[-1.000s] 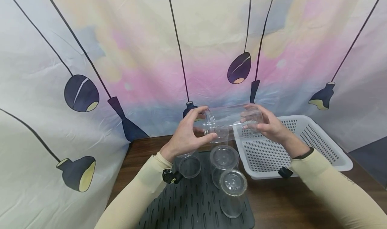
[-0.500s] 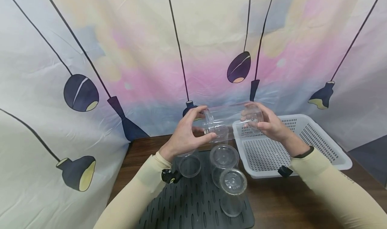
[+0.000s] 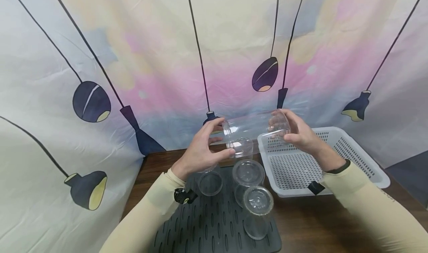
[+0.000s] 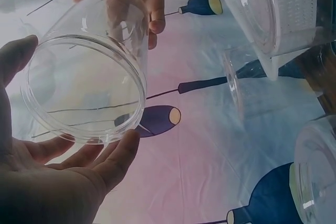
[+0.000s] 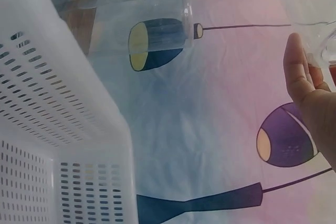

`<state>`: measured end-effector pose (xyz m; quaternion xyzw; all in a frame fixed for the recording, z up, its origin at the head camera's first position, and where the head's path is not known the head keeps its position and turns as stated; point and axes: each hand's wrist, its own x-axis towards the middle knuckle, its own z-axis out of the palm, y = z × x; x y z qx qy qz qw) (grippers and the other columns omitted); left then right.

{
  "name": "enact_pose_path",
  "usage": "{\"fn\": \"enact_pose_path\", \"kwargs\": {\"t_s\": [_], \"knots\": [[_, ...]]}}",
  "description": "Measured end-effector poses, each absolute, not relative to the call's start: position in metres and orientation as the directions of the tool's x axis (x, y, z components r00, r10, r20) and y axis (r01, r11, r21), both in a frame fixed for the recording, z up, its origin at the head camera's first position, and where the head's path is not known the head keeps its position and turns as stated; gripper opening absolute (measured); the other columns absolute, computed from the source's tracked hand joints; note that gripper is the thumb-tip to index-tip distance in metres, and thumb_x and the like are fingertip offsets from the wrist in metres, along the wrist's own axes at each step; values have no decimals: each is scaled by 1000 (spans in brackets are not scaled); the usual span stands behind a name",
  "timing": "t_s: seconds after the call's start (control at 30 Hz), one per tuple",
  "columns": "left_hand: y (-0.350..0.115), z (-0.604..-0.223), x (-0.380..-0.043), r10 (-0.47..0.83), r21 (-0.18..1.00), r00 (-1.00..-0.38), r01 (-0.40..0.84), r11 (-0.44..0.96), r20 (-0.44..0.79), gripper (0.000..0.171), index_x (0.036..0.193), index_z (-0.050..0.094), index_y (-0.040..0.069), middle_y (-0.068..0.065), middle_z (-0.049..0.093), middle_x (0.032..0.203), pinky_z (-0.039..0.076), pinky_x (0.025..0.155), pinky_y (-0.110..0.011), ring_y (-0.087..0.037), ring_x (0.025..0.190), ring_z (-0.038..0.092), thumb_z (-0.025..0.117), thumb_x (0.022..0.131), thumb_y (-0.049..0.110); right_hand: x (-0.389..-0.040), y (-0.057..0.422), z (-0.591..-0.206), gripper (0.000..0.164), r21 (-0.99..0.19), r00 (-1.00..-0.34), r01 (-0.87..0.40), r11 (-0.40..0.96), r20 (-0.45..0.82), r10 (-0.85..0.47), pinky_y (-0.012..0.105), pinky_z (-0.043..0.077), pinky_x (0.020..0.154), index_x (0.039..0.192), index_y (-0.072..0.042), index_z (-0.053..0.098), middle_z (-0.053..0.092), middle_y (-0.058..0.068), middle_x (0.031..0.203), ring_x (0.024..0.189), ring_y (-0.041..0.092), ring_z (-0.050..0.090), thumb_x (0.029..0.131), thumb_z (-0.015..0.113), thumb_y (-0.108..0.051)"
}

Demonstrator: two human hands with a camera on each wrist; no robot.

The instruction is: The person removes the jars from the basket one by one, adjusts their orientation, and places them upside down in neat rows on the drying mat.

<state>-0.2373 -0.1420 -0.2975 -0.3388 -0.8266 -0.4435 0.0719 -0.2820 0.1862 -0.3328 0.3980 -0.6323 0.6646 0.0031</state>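
Note:
A clear plastic jar [image 3: 250, 128] lies sideways in the air over the back of the dark mat, its threaded mouth towards the left and its base a little higher at the right. Round the mouth rim, my left hand [image 3: 200, 147] spreads its curved fingers and thumb. My right hand [image 3: 301, 136] grips the base end, fingers behind it and thumb in front. From the left wrist view, the open mouth of the jar [image 4: 84, 90] shows nothing inside. In the right wrist view only part of the right hand [image 5: 312, 87] appears, at the edge.
Several clear jars stand upside down on the ribbed grey mat [image 3: 200, 230], including a front jar [image 3: 257, 216] and one behind it [image 3: 248, 173]. A white perforated basket [image 3: 291, 175] sits at the right on the wooden table [image 3: 307, 223]. A patterned cloth [image 3: 160, 59] hangs behind.
The jar's mouth end has shifted slightly left and its base end has risen a little. My left hand has moved slightly left with it; both hands keep their hold.

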Motion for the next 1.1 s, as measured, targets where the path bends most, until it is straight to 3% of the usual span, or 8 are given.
{"fn": "enact_pose_path", "kwargs": {"t_s": [0.33, 0.6, 1.1], "knots": [[-149, -296, -237, 509, 647, -743, 651, 398, 434, 84, 152, 29, 30, 1, 40, 146, 47, 103, -34, -18, 131, 48, 78, 83, 32, -277, 179, -321, 59, -807, -644, -541, -234, 577, -502, 33, 56, 85, 135, -12, 44, 58, 9, 118, 104, 19, 61, 80, 65, -5], [-159, -296, -236, 505, 644, -735, 661, 385, 453, 81, 152, 31, 20, -2, 40, 146, 46, 105, -33, -20, 133, 45, 76, 86, 28, -278, 179, -318, 58, -807, -638, -544, -228, 575, -512, 31, 55, 82, 135, -11, 41, 56, 9, 118, 99, 18, 60, 82, 65, -5], [-201, -300, -232, 486, 502, -726, 687, 525, 486, 79, 153, 29, 21, -2, 33, 154, 38, 112, -41, -20, 141, 36, 73, 88, 32, -270, 173, -309, 66, -780, -627, -602, -167, 592, -506, 29, 55, 86, 137, -2, 39, 59, 11, 119, 105, 22, 60, 75, 61, 4]]}}
